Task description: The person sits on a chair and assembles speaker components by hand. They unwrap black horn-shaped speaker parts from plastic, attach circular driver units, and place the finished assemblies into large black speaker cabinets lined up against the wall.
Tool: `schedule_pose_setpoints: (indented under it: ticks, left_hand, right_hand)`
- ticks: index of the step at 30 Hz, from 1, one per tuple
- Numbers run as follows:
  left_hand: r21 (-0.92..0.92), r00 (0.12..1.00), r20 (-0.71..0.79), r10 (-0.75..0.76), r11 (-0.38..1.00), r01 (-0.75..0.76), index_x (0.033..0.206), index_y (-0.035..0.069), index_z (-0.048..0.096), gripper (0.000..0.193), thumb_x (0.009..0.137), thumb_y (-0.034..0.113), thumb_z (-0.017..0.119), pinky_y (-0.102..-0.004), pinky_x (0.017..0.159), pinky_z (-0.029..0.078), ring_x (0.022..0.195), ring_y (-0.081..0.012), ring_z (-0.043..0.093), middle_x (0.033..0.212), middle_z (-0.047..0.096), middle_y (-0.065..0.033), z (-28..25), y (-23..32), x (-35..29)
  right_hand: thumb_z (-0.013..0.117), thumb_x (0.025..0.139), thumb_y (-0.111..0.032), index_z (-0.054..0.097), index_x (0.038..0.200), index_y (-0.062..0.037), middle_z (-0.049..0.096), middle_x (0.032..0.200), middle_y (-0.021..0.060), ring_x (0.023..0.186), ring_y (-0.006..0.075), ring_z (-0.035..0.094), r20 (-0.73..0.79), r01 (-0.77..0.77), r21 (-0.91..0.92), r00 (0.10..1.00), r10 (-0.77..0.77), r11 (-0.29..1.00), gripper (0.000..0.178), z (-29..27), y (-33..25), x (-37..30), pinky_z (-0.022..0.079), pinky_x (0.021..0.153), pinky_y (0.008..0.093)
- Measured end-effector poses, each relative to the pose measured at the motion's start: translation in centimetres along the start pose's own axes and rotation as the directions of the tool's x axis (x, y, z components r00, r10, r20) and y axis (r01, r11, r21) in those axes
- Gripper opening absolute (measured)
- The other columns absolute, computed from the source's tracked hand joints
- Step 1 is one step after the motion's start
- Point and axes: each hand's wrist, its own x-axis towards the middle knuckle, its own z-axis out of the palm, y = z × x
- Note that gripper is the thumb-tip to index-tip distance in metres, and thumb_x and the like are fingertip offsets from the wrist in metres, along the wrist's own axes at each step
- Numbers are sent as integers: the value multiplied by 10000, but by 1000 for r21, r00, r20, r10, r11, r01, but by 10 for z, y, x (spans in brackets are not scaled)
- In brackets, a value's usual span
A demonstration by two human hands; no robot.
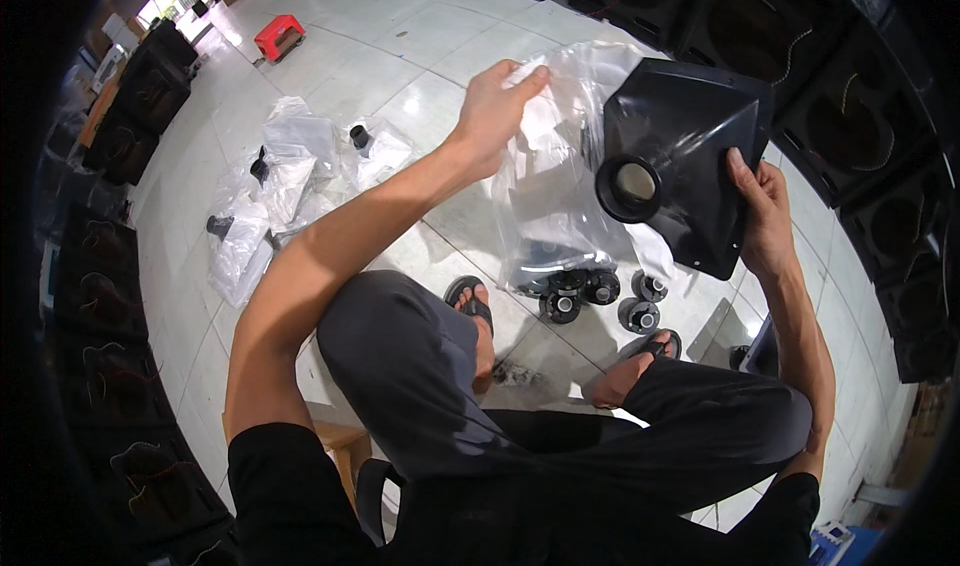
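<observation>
- Nearest, we see the right grip (765,216) clasping the black horn (685,136) by its edge above the floor (350,11); probably light, stiff, slippery (hold the rim).
- Left grip (495,111) pinches the clear bag (555,191) beside it.
- Farther: round black parts (563,307), bagged pieces (290,181), red stool (279,38).

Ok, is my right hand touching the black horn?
Touching: the head view shows your right hand gripping the horn at its right edge, thumb laid over its face.

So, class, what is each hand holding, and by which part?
Left hand: clear plastic bag, by its upper left. Right hand: black horn, by its right edge.
</observation>
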Motion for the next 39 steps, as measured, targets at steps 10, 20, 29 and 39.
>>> schedule_pose_setpoints:
  ticks: [10, 20, 29, 39]
  left_hand:
    - [654, 522, -592, 614, 744, -134, 1124, -146, 553, 420, 868, 165, 671, -324, 710, 494, 834, -215, 630, 949, 654, -202, -172, 48, -61]
    - [585, 260, -284, 923, -48, 810, 855, -37, 573, 201, 839, 153, 636, -396, 625, 457, 624, -346, 552, 714, 574, -244, -263, 148, -462]
    - [248, 224, -758, 613, -47, 968, 1321, -34, 404, 569, 862, 167, 671, -472, 996, 403, 1146, -449, 498, 1291, 475, -291, -300, -114, -682]
    - [338, 110, -929, -354, -688, 642, 1300, 182, 587, 547, 825, 449, 636, -575, 1094, 221, 1335, -433, 336, 1396, 472, -192, -298, -210, -612]
  right_hand:
    - [639, 919, -335, 587, 1218, 26, 652, 1068, 121, 931, 221, 632, -487, -56, -156, 873, -27, 986, 472, -80, 26, 24, 493, 852, 318]
    - [562, 952, -291, 509, 1327, 10, 582, 1259, 152, 1114, 279, 581, -352, -443, -49, 846, 400, 895, 484, -70, 99, 19, 457, 964, 384]
    - [509, 963, -314, 480, 1351, -18, 478, 1367, 181, 1211, 300, 505, -333, -460, -266, 869, 367, 847, 489, -33, 96, 46, 429, 1004, 430]
    - [521, 945, -408, 482, 1367, 17, 399, 1476, 153, 1322, 279, 412, -294, -338, -470, 931, 216, 815, 601, -69, 114, 53, 309, 1108, 406]
